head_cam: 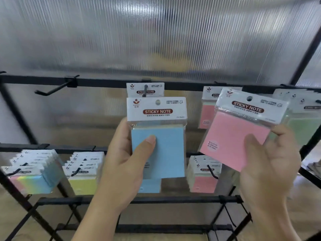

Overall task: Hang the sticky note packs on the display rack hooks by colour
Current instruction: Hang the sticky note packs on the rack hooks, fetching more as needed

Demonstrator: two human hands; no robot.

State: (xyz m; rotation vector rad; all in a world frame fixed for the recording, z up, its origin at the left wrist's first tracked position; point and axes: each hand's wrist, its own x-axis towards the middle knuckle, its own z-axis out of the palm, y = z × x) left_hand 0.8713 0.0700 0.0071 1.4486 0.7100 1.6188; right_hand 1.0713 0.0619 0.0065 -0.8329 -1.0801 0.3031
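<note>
Blue pack [171,153]: upright in the left grip [121,164], thumb flat across its front, fingers hidden behind. Its hang hole sits just below and in front of the middle hook [145,90], not threaded on it.
Pink pack [229,136]: tilted, held at its lower right corner by the right grip [271,164], thumb on the front. It overlaps the hung pink packs [207,117], and its hole is off any hook.
Upper rail [104,82]: black bar carrying a bare hook [52,89] at the left, a hung blue pack [155,87] on the middle hook, then pink, then green packs [304,127] cut off by the right edge.
Lower rail [66,147]: rainbow packs [34,178], yellow packs [83,180] and lower pink packs [203,180] in rows.
Open room: a gap between the two held packs, and free space under the bare hook.
Hard to make out: small print on the headers is blurred, and shapes behind the ribbed translucent panel [156,32] are smears.
</note>
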